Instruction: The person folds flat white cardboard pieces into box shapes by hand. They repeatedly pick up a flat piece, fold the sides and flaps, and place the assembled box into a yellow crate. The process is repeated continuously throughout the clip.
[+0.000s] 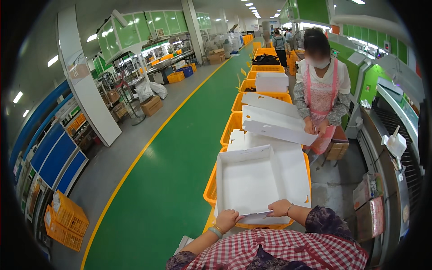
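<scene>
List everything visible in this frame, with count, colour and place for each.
Open cardboard box: one, white, on the nearest crate, under both hands.
Flat cardboard sheets: several, white, stacked further along the crate row.
Plastic crates: a long row, orange-yellow, right of the green lane; two more at lower left.
Floor lane: one, green with a yellow edge line, centre.
Co-worker: one, pink apron, handling a sheet on the right.
Conveyor machine: one, green and grey, far right.
Left hand: on the box's near edge, bracelet at the wrist.
Right hand: gripping the box's near flap.
</scene>
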{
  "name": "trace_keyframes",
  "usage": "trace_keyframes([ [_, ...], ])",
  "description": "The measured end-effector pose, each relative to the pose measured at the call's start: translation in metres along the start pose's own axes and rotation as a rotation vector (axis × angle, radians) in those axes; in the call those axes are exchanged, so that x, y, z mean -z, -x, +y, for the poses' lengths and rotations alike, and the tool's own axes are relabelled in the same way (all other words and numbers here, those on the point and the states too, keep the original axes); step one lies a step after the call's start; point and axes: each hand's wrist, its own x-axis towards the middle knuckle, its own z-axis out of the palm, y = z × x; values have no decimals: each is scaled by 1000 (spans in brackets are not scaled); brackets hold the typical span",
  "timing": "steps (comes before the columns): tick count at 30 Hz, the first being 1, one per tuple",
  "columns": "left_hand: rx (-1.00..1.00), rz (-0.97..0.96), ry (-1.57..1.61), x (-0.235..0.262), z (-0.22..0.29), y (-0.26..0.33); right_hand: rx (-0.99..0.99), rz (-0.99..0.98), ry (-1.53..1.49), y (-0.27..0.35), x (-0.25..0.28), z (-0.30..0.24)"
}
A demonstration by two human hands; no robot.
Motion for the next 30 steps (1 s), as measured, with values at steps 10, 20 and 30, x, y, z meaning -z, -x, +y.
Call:
trace_keyframes([
  [10,4,-7,-19,1,5,-4,-19,138,-60,1,7,6],
  [20,33,-51,29,-7,6,-7,136,281,-7,28,8,26],
  [30,47,-156,43,-11,1,-11,74,370,-34,29,16,22],
])
